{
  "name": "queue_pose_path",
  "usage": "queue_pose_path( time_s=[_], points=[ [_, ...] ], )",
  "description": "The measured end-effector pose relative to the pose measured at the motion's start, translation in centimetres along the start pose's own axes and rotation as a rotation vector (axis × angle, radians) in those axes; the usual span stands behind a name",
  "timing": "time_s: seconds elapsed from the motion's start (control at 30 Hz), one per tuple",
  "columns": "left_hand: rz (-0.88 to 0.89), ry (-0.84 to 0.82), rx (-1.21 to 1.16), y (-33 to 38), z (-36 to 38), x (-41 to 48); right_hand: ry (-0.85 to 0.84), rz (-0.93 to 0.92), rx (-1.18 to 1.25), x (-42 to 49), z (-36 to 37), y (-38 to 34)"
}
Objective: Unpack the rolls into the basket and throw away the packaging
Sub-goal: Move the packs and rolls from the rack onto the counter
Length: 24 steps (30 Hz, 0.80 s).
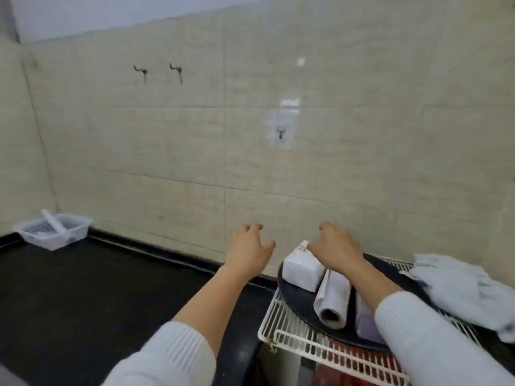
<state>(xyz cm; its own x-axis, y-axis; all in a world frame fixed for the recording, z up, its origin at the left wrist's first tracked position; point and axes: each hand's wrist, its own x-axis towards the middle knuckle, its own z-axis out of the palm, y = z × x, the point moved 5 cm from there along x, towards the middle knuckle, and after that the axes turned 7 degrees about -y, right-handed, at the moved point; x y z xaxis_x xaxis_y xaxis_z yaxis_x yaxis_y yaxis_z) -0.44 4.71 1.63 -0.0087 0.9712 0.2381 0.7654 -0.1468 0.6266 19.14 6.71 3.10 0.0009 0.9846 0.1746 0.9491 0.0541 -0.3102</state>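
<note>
Fingers of the left hand are spread and empty, held just left of the dark tray, forearm stretched forward over the black counter. The right hand, fingers loosely splayed, palm down, reaches over the tray's wrapped pack. A paper roll lies beside that pack. The white basket sits far left of the tray.

Home kitchen: tiled wall, dark countertop

sleeves: white, ribbed knit, apparently pushed up | forearms bare | hands: no gloves
</note>
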Motion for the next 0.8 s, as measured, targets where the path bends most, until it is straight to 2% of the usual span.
queue_pose_path(
  time_s=[0.13, 0.2, 0.33, 0.5, 0.6, 0.7, 0.8],
  points=[
    [0.064, -0.217, 0.009, 1.0, 7.5, 1.9, -0.105, 0.174, -0.037, 1.4, 1.6, 5.3],
    [0.081, -0.273, 0.019, 1.1, 10.0, 2.7, -0.128, 0.206, -0.029, 2.0, 2.7, 6.7],
    [0.068, -0.317, 0.053, 0.4, 12.4, 4.4, -0.174, 0.255, -0.054, 3.0, 4.1, 7.7],
    [0.092, -0.316, -0.1, -0.5, 12.9, 5.4, -0.267, 0.286, -0.099, 3.9, 5.4, 7.7],
    [0.104, -0.394, -0.162, -0.7, 12.7, 5.7, -0.368, 0.328, -0.071, 4.0, 6.2, 7.1],
    [0.104, -0.466, -0.124, -1.1, 12.9, 6.0, -0.42, 0.346, -0.074, 4.4, 7.0, 6.8],
    [0.107, -0.436, -0.064, -0.9, 13.3, 6.2, -0.472, 0.392, -0.05, 4.5, 7.3, 6.7]
  ],
)
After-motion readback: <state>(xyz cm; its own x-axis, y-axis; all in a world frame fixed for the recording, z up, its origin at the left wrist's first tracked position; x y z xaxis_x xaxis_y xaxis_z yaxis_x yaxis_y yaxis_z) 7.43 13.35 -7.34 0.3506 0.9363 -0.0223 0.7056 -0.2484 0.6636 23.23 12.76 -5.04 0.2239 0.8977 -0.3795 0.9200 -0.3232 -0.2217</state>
